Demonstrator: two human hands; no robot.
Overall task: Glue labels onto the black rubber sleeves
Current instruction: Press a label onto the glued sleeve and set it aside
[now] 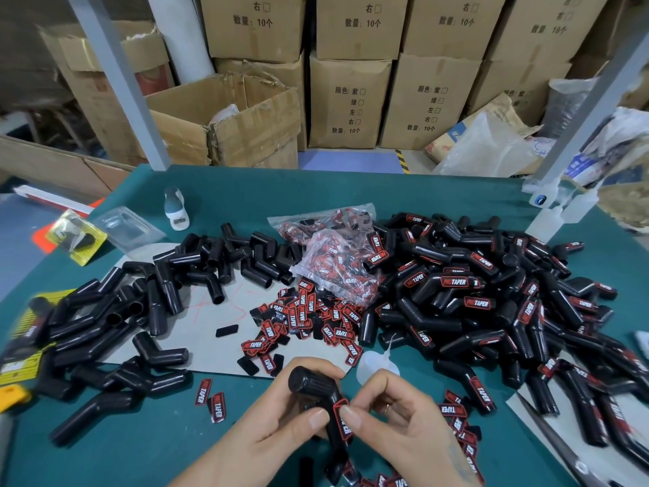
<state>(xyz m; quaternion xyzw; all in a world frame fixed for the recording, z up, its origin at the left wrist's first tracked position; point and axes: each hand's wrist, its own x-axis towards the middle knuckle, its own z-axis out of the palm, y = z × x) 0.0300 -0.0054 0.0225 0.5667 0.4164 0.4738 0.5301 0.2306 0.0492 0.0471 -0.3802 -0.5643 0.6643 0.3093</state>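
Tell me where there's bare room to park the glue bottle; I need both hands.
Free: the green mat left of the left hand, below the unlabelled sleeves; also the far mat behind the label bag. Crowded: loose labels ahead, labelled pile at right.

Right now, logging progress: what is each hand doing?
Left hand: closed on the black sleeve.
Right hand: fingers pressing the label onto it.

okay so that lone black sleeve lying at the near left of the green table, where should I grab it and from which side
Judging by its pose, take the lone sleeve around its long straight barrel, coming down from above with fingers across its width. It lies flat on the green table, apart from the pile, with bare mat on both sides.
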